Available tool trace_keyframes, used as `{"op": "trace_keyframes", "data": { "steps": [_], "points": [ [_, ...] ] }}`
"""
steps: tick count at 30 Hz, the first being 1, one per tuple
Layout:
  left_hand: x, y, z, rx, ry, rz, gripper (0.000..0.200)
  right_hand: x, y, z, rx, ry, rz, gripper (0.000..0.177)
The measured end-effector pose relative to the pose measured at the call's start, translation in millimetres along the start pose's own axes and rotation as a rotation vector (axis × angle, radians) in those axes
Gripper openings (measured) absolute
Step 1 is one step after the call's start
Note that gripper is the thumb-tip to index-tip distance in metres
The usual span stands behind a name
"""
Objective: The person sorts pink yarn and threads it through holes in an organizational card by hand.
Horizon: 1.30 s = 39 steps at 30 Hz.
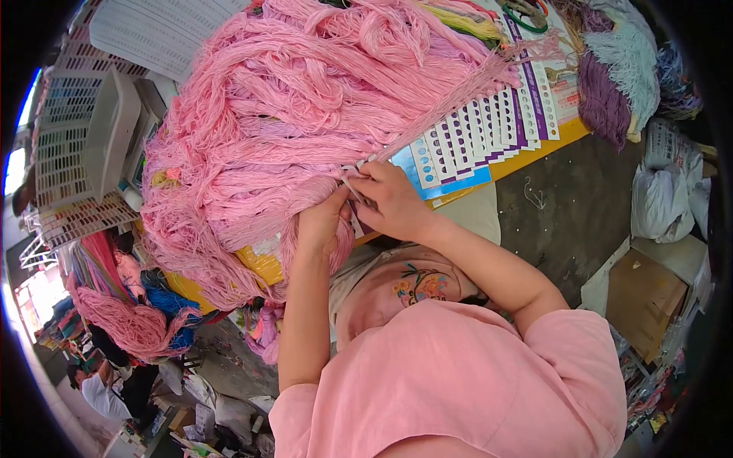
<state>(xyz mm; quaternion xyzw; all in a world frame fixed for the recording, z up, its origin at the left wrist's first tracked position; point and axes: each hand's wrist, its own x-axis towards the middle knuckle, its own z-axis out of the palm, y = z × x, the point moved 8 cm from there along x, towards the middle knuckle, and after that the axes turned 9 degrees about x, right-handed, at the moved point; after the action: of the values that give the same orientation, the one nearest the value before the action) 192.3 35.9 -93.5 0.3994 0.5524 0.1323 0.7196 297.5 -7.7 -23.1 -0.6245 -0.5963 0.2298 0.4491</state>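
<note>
Both hands, left (324, 221) and right (393, 202), meet pinched on one pink strand (458, 99) drawn taut from the pink heap's (290, 114) lower edge, so little seems separated yet and most of the heap lies tangled on the table (534, 156).

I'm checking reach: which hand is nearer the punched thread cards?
Right. The right hand sits just at the near corner of the punched thread cards, pinching strands. The left hand lies beyond it, farther from the cards, against the pink yarn.
</note>
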Motion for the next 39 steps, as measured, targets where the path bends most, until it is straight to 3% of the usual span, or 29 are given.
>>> {"op": "trace_keyframes", "data": {
  "steps": [2, 5, 10, 13, 15, 18, 19, 22, 24, 25, 28, 30, 32, 35, 39],
  "points": [
    [1.0, 1.7, 5.3, 0.018, 0.007, 0.028, 0.008, 2.7, 11.5, 5.1, 0.130, -0.088, 0.054, 0.031],
    [-1.3, 4.5, 1.5, 0.134, 0.080, 0.013, 0.006, 7.8, 12.7, 0.5, 0.168, -0.019, 0.076, 0.028],
    [-7.9, 5.9, -32.8, -0.244, -0.031, -0.036, 0.008, 5.5, 15.4, -1.7, 0.213, 0.003, 0.095, 0.027],
    [-12.3, 12.6, -31.4, 0.055, 0.088, -0.027, 0.011, 3.7, 15.7, 2.8, 0.170, 0.020, 0.063, 0.028],
    [-11.2, 13.3, -30.9, 0.061, 0.065, 0.035, 0.011, 3.6, 13.3, 2.6, 0.135, 0.035, 0.041, 0.029],
    [-19.8, 7.1, -23.2, -0.296, -0.066, -0.095, 0.014, 1.3, 13.7, 0.2, 0.145, 0.022, 0.059, 0.027],
    [-25.8, 8.2, -25.4, -0.290, -0.074, -0.098, 0.014, 1.2, 13.6, -1.4, 0.131, 0.058, 0.042, 0.024],
    [-42.8, 27.6, -15.4, -0.677, -0.370, -0.023, 0.025, 2.2, 11.9, -4.6, 0.112, 0.135, 0.001, 0.019],
    [-39.6, 32.1, 2.0, -0.386, -0.478, -0.037, 0.029, 5.0, 23.0, 0.9, 0.420, 0.054, 0.196, 0.017],
    [-26.2, 12.6, -3.4, -0.292, -0.415, -0.091, 0.023, 1.9, 31.9, 6.5, 0.523, 0.064, 0.301, 0.014],
    [-15.7, 7.9, 16.6, 0.338, -0.222, -0.056, 0.010, 3.3, 33.9, -3.3, 0.601, 0.152, 0.350, 0.013],
    [-7.6, 10.3, 5.0, 0.345, -0.173, 0.037, 0.013, 5.1, 29.1, -4.4, 0.374, 0.178, 0.168, 0.018],
    [-26.6, 18.6, -26.9, 0.227, 0.006, -0.060, 0.018, 5.3, 13.2, -1.8, 0.118, 0.189, 0.030, 0.029],
    [-55.0, 32.5, -83.4, -0.067, 0.074, -0.119, 0.023, 4.3, 14.1, 11.3, -0.034, 0.032, 0.232, 0.036],
    [-100.8, 81.5, -188.8, -0.092, 0.225, 0.215, 0.024, 3.0, 19.7, 16.1, 0.079, 0.066, 0.228, 0.035]
  ]
}}
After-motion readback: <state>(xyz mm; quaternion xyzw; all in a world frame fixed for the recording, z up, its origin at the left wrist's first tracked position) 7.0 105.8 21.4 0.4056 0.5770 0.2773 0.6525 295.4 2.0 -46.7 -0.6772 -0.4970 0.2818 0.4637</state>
